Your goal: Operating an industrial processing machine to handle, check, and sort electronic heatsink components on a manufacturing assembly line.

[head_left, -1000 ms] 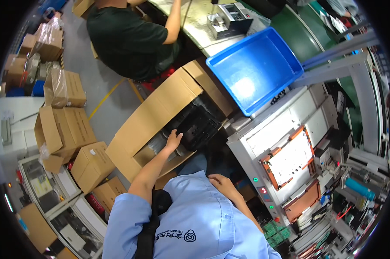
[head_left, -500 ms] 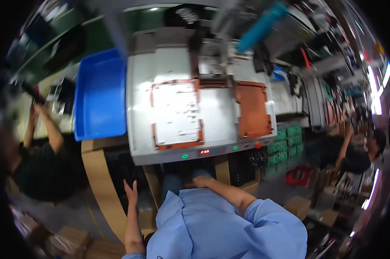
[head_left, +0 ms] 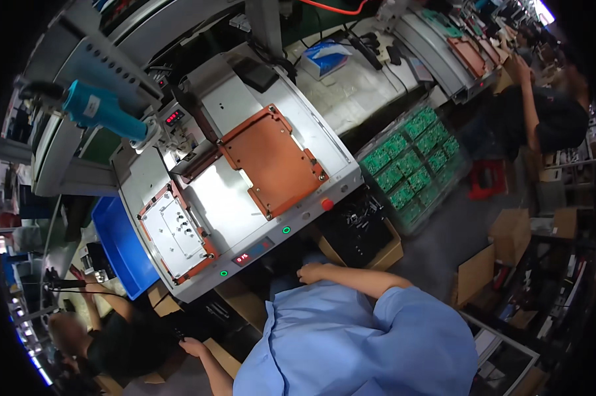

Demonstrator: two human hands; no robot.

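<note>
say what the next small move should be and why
Perhaps close the left hand on the dark thing at its fingers: it lies right there, while the right hand is farther off, near the blue shirt. Whether the left hand already grips it is unclear.

Bin (head_left: 121,243) L of machine (head_left: 213,203) (circuit bds (head_left: 408,161) R).

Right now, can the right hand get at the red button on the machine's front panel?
Likely yes: the right hand appears close to the front panel, with nothing visible between the hand and the red button.
</note>
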